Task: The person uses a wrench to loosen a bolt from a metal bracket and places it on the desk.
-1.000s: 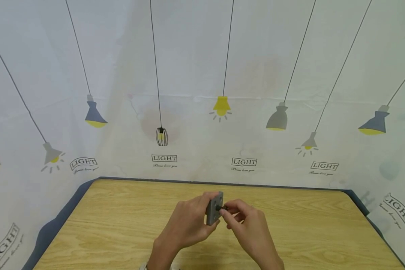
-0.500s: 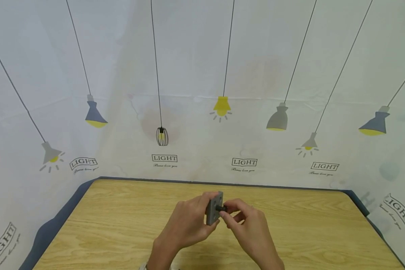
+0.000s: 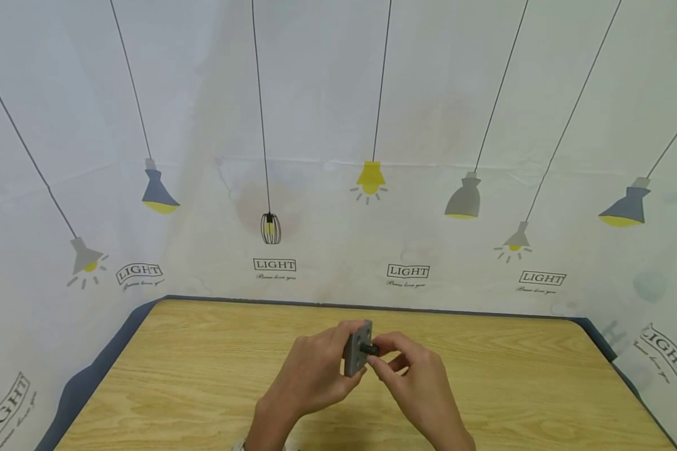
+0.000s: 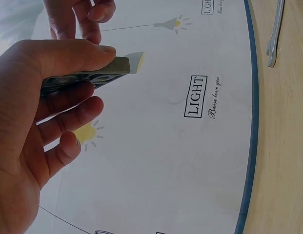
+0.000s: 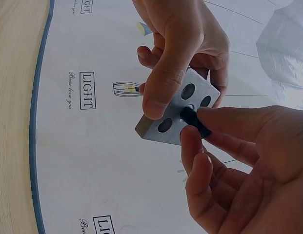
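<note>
My left hand [image 3: 318, 369] grips a grey metal plate [image 5: 156, 132] by its edges, thumb on one side and fingers on the other. Several round holes show in the plate's face, and it is held tilted above the table. A black bolt [image 5: 194, 119] sticks out of the middle hole. Thumb and index finger of my right hand [image 3: 420, 376] pinch the bolt's outer end, its other fingers loosely curled below. In the left wrist view the plate [image 4: 114, 68] shows edge-on, and the bolt is hidden there.
The wooden table [image 3: 203, 363] lies beneath both hands, with a dark blue edge [image 3: 231, 300] at its back. A metal wrench [image 4: 274, 41] rests on it in the left wrist view. White cloth [image 3: 316, 125] printed with lamps hangs around the back and sides.
My right fingertips have shifted slightly on the bolt, and more of its outer end shows now. My left hand and the plate have stayed almost still.
</note>
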Action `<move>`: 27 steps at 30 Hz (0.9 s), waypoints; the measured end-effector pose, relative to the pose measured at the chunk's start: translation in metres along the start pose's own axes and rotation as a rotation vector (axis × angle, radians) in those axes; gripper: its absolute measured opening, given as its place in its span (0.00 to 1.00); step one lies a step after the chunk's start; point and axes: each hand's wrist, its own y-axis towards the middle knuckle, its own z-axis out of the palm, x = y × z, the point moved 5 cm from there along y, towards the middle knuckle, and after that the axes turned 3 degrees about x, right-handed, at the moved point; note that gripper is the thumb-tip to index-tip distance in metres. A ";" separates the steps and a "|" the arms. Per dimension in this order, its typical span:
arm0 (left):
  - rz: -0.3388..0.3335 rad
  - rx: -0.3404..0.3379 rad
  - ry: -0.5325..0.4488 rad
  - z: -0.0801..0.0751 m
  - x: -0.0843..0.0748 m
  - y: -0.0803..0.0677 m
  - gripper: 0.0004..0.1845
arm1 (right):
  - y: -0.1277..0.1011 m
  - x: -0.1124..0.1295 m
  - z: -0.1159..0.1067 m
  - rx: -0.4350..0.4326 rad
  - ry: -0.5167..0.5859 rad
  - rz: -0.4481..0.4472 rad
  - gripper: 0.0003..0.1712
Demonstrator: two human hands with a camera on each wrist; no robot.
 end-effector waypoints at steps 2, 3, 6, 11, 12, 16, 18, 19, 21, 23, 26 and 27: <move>0.001 -0.001 -0.001 0.000 0.000 0.000 0.37 | 0.000 0.000 0.000 0.001 -0.002 -0.003 0.10; 0.001 -0.001 -0.001 0.000 0.000 0.000 0.37 | 0.000 0.000 0.000 0.002 -0.003 -0.004 0.10; 0.001 0.001 -0.001 0.000 0.000 0.000 0.37 | 0.000 0.001 -0.001 0.006 -0.010 -0.010 0.11; -0.002 0.005 -0.001 0.001 0.000 0.000 0.37 | -0.001 0.001 -0.001 0.007 -0.024 -0.022 0.13; -0.002 0.006 -0.001 0.001 0.000 0.000 0.37 | -0.001 0.001 -0.001 0.007 -0.027 -0.023 0.14; -0.003 0.007 0.001 0.001 0.000 0.000 0.37 | -0.001 0.001 0.000 0.011 -0.027 -0.017 0.15; -0.004 0.009 0.002 0.001 0.000 0.000 0.37 | -0.001 0.000 0.000 0.024 -0.018 0.003 0.14; -0.005 0.011 0.002 0.001 0.000 0.000 0.36 | -0.001 0.000 0.001 0.033 -0.013 0.018 0.14; -0.006 0.013 0.003 0.001 0.000 0.000 0.36 | -0.001 -0.002 0.001 0.054 -0.003 0.058 0.16; -0.006 0.016 0.003 0.001 0.000 0.000 0.36 | -0.001 -0.004 0.002 0.071 0.008 0.095 0.18; -0.009 0.020 0.000 0.001 -0.001 0.000 0.37 | 0.000 -0.007 0.002 0.081 0.017 0.155 0.15; -0.010 0.022 -0.002 0.001 -0.001 0.000 0.37 | 0.000 -0.008 0.002 0.081 0.019 0.169 0.14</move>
